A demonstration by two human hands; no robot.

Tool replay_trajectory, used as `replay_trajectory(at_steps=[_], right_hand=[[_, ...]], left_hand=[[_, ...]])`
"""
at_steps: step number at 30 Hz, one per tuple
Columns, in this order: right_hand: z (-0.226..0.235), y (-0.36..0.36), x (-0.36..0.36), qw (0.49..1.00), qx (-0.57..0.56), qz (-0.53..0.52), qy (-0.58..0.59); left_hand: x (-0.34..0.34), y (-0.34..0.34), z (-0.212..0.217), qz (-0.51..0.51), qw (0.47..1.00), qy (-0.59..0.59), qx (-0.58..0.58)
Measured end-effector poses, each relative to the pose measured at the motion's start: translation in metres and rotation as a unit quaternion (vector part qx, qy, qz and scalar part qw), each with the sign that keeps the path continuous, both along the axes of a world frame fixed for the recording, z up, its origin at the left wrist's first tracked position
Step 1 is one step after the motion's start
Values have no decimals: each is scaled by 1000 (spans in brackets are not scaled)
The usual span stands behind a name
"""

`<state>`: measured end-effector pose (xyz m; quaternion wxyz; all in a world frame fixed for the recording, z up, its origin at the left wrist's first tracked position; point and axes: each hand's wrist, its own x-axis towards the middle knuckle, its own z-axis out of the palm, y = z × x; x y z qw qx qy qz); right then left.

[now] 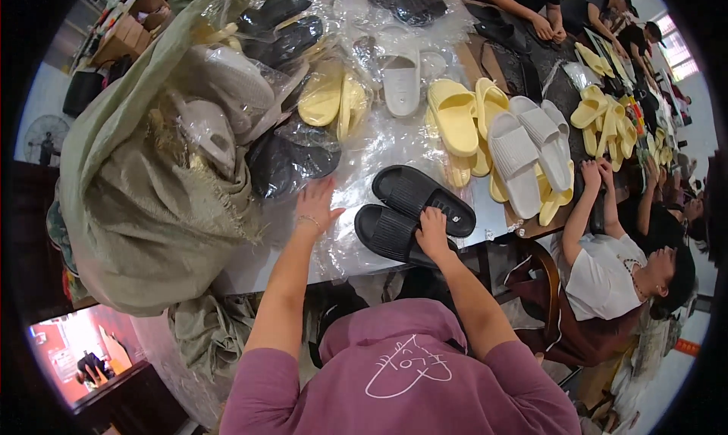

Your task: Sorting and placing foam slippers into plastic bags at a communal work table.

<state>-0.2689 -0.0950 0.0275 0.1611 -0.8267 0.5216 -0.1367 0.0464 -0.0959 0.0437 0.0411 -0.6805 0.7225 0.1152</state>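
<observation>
A pair of black slide slippers (pixel 406 188) lies side by side in front of me on clear plastic bags (pixel 371 154). My right hand (pixel 434 232) is closed on the nearer black slipper (pixel 379 232), by its inner edge; its fingertips lie between the two. To the left, my left hand (pixel 317 206) is spread out, palm down, on the plastic, holding nothing. Just beyond it rests a bagged dark slipper (pixel 292 162). Bagged pale-yellow slippers (pixel 322 94) and a bagged light-grey slipper (pixel 400 75) lie farther back.
A big green woven sack (pixel 129 185) with bagged grey slippers (pixel 231 78) bulges at the left. Loose yellow slippers (pixel 453 116) and grey slippers (pixel 516 158) are piled to the right. A seated person in a white shirt (pixel 604 276) and other people sit along the table's right side.
</observation>
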Motion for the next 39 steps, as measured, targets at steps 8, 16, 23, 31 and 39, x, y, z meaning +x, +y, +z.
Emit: replay_trajectory(at_steps=[8, 16, 23, 31, 39], right_hand=[[4, -4, 2, 1000, 1, -17, 1], [40, 4, 31, 996, -16, 86, -14], [26, -8, 74, 975, 76, 186, -97], [35, -20, 0, 955, 136, -65, -254], [13, -34, -16, 954, 91, -168, -232]], left_hand=[[-36, 66, 29, -60, 994, 82, 48], [2, 109, 17, -9, 997, 19, 74], [1, 107, 18, 65, 991, 50, 109], [-59, 98, 40, 83, 961, 242, -104], [-107, 42, 49, -78, 986, 148, 7]])
